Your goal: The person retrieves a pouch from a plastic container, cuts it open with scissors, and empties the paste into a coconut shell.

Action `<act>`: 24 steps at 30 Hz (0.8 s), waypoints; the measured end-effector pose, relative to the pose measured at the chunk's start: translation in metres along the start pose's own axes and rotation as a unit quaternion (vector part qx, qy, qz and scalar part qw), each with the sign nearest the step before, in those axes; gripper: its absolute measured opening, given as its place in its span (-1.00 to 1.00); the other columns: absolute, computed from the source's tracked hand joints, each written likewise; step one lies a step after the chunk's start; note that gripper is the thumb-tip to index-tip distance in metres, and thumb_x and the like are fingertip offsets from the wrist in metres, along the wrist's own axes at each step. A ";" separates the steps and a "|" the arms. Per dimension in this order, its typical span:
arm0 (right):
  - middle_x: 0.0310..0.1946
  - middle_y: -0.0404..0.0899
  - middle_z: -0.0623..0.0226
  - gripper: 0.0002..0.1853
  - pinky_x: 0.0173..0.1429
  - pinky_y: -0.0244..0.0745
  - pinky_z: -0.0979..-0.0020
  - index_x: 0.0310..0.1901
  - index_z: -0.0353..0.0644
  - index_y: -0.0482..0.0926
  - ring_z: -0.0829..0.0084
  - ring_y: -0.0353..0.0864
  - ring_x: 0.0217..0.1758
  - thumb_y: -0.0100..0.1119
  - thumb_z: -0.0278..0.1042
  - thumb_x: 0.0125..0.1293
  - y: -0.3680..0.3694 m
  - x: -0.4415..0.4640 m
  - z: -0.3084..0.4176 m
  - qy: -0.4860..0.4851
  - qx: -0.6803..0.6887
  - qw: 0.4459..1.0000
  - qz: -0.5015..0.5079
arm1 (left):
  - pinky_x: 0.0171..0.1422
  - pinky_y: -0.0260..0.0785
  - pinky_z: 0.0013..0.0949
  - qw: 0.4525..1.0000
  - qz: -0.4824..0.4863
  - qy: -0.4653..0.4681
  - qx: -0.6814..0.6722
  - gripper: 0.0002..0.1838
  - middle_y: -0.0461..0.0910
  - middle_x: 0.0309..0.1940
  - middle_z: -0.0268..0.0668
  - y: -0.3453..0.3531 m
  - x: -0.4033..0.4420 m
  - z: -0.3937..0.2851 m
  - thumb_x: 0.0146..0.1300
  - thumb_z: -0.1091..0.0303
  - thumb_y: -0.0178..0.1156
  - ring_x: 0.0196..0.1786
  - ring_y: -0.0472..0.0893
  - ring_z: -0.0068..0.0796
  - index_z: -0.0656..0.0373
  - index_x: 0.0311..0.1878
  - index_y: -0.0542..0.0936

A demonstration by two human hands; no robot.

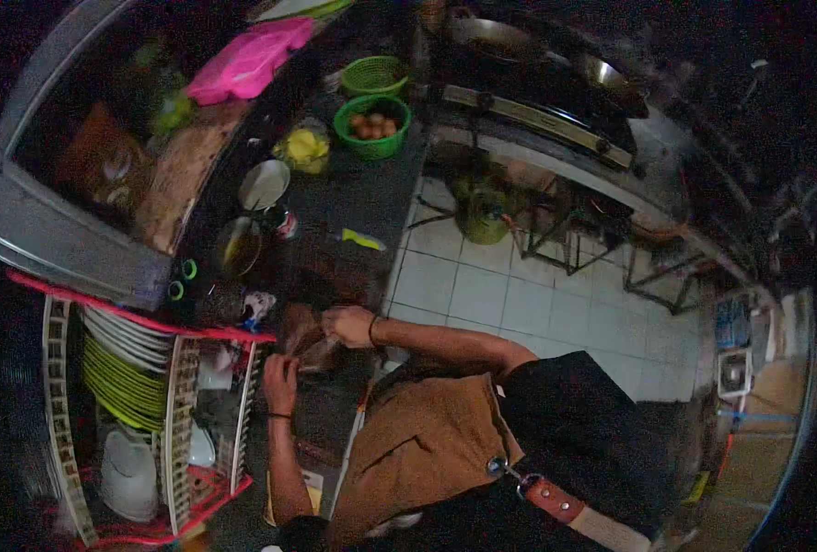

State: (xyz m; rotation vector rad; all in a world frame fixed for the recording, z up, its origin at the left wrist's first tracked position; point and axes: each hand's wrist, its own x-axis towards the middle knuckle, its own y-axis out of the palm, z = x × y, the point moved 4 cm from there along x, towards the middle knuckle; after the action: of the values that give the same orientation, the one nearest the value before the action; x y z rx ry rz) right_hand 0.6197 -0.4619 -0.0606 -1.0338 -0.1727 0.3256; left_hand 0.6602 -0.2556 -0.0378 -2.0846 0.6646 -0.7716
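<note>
Over the dark counter, my right hand (pixel 348 327) is closed on an edge of a thin, see-through brownish plastic bag (pixel 309 342). My left hand (pixel 281 377) is at the bag's near left side, fingers curled together at its edge; the image is too dim to show the exact grip. What the bag contains is unclear. Beyond the hands, a small white-and-blue packet (pixel 259 305) stands beside the rack. Farther along the counter lies a knife with a yellow-green handle (pixel 362 240).
To the left stands a dish rack (pixel 180 405) with stacked plates (pixel 123 382). Up the counter are bowls (pixel 264 184), a bag of yellow pieces (pixel 305 149), a green basket (pixel 371 143) of eggs and a pink tray (pixel 252 60). A stove (pixel 537 120) stands across the tiled floor (pixel 482 285).
</note>
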 end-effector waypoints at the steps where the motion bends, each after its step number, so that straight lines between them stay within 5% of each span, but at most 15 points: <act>1: -0.08 0.43 0.16 -0.81 0.02 0.45 0.21 -0.25 -0.17 0.54 0.10 0.45 -0.05 0.14 -0.39 0.07 0.003 -0.003 0.002 -0.106 -0.066 0.989 -0.078 | -0.16 0.30 -0.16 1.000 -0.016 -0.020 0.015 -0.89 0.42 -0.31 -0.12 0.003 -0.004 0.011 0.17 0.46 0.13 -0.23 0.45 -0.11 0.32 -0.34 0.46; 5: -0.21 0.46 0.19 -0.88 -0.08 0.47 0.18 -0.33 -0.17 0.54 0.11 0.47 -0.14 0.14 -0.41 0.05 0.016 -0.001 -0.009 -0.071 0.056 0.978 -0.188 | -0.19 0.30 -0.21 0.993 -0.049 -0.011 -0.104 -0.88 0.40 -0.33 -0.13 0.002 -0.010 0.003 0.20 0.45 0.10 -0.32 0.44 -0.14 0.33 -0.34 0.46; 7: -0.35 0.50 0.22 -0.92 -0.18 0.45 0.18 -0.44 -0.16 0.52 0.15 0.50 -0.23 0.16 -0.39 0.03 0.038 0.010 -0.027 -0.047 0.046 0.996 -0.058 | -0.21 0.29 -0.24 0.994 -0.029 -0.004 -0.105 -0.87 0.40 -0.38 -0.14 0.003 -0.010 0.014 0.19 0.44 0.12 -0.34 0.43 -0.15 0.32 -0.36 0.47; 9: -0.51 0.48 0.28 -0.91 -0.27 0.43 0.17 -0.53 -0.14 0.49 0.16 0.50 -0.34 0.19 -0.37 -0.03 0.047 0.007 -0.044 -0.018 0.026 0.993 -0.111 | -0.22 0.28 -0.26 0.995 0.005 0.007 -0.096 -0.86 0.40 -0.41 -0.15 0.005 -0.012 0.027 0.18 0.43 0.14 -0.34 0.43 -0.15 0.32 -0.38 0.47; 13: -0.46 0.54 0.29 -0.90 -0.28 0.44 0.14 -0.51 -0.10 0.51 0.17 0.54 -0.32 0.21 -0.32 -0.02 -0.016 -0.024 -0.013 0.069 0.022 0.997 0.037 | -0.13 0.31 -0.20 0.986 0.057 -0.123 -0.092 -0.83 0.42 -0.38 -0.12 0.013 -0.019 0.047 0.17 0.37 0.18 -0.26 0.45 -0.09 0.28 -0.40 0.47; 15: -0.49 0.56 0.29 -0.85 -0.28 0.45 0.10 -0.46 -0.13 0.56 0.19 0.57 -0.33 0.23 -0.25 0.01 -0.020 -0.022 -0.008 0.032 0.005 0.998 -0.053 | 0.03 0.31 -0.11 0.997 -0.052 0.009 0.047 -0.79 0.45 -0.27 -0.06 0.021 -0.018 0.045 0.16 0.31 0.20 -0.10 0.45 0.00 0.27 -0.38 0.45; 19: -0.43 0.58 0.23 -0.79 -0.22 0.48 0.07 -0.40 -0.20 0.59 0.16 0.58 -0.31 0.24 -0.24 0.00 0.010 0.012 0.012 -0.044 -0.022 0.969 -0.241 | 0.15 0.26 -0.05 0.998 -0.050 0.036 0.019 -0.77 0.45 -0.17 0.00 0.040 0.004 0.019 0.13 0.29 0.22 0.02 0.41 0.07 0.27 -0.35 0.45; 22: -0.32 0.57 0.11 -0.74 -0.16 0.51 0.10 -0.34 -0.25 0.61 0.12 0.57 -0.27 0.24 -0.24 0.00 0.001 0.018 0.024 -0.032 -0.003 0.977 -0.209 | 0.07 0.30 -0.07 0.997 -0.027 0.054 -0.056 -0.80 0.47 -0.23 -0.03 0.046 0.015 0.023 0.11 0.32 0.21 -0.05 0.44 0.03 0.26 -0.34 0.48; 24: -0.20 0.54 0.05 -0.76 -0.10 0.52 0.15 -0.32 -0.25 0.60 0.11 0.56 -0.18 0.22 -0.29 -0.02 -0.002 0.020 0.022 0.049 0.018 0.996 0.077 | -0.02 0.31 -0.10 0.996 0.024 0.035 -0.076 -0.83 0.47 -0.30 -0.07 0.032 0.018 0.008 0.10 0.35 0.21 -0.13 0.47 -0.02 0.26 -0.34 0.51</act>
State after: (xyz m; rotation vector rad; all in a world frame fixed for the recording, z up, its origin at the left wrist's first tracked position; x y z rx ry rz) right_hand 0.6321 -0.4380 -0.0474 -1.0281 0.0024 0.4152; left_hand 0.6724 -0.2810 -0.0627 -2.1773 0.8313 -0.7904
